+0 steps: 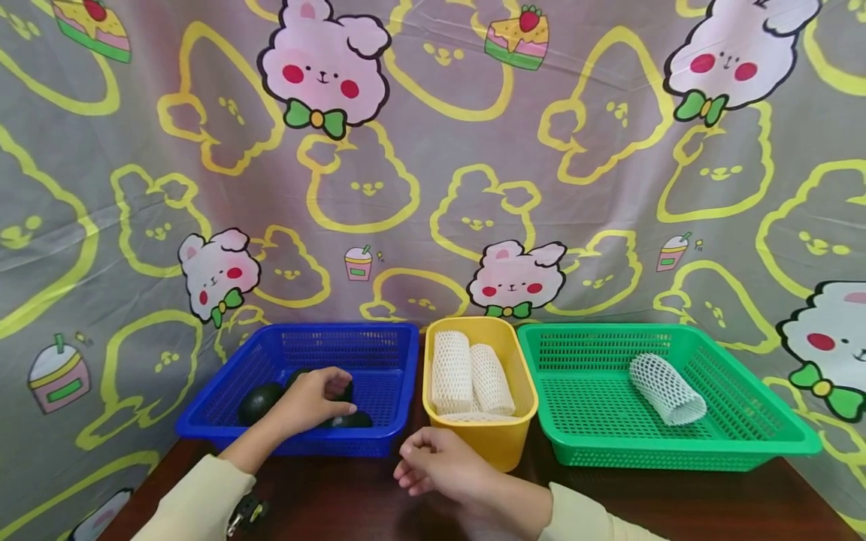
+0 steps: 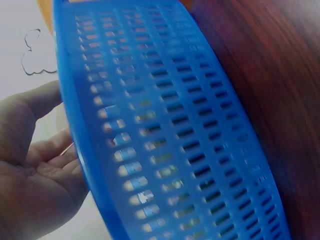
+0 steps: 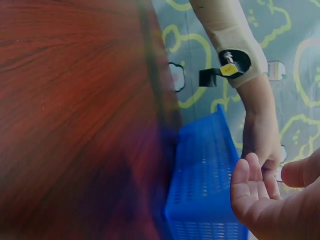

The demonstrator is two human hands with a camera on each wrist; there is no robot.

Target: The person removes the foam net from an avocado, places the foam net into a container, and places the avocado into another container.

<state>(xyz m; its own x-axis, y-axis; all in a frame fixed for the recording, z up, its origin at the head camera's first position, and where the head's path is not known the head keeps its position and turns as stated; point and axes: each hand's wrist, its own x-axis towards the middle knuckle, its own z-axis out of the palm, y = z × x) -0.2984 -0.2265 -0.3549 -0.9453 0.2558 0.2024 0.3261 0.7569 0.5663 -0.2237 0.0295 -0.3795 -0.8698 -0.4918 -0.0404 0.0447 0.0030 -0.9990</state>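
Note:
In the head view my left hand point(image 1: 313, 402) reaches over the blue basket point(image 1: 352, 445), fingers loosely bent above several dark green, smooth, rounded fruits point(image 1: 260, 404). The hand partly hides them. From the left wrist, the palm of that hand point(image 2: 40, 170) shows beyond the slotted basket wall point(image 2: 175, 125), with nothing visible in the fingers. My right hand point(image 1: 449, 462) hovers in front of the yellow bin point(image 1: 504, 445), its fingers relaxed and holding nothing. White foam net sleeves point(image 1: 452, 372) stand inside that bin. The right wrist view shows the same hand point(image 3: 275, 207) with thumb and fingers apart.
To the right stands a green basket point(image 1: 676, 456) with one white foam net sleeve point(image 1: 666, 389) lying in it. All three containers sit on a dark red-brown wooden table point(image 1: 325, 488). Behind them hangs a patterned cloth point(image 1: 419, 150).

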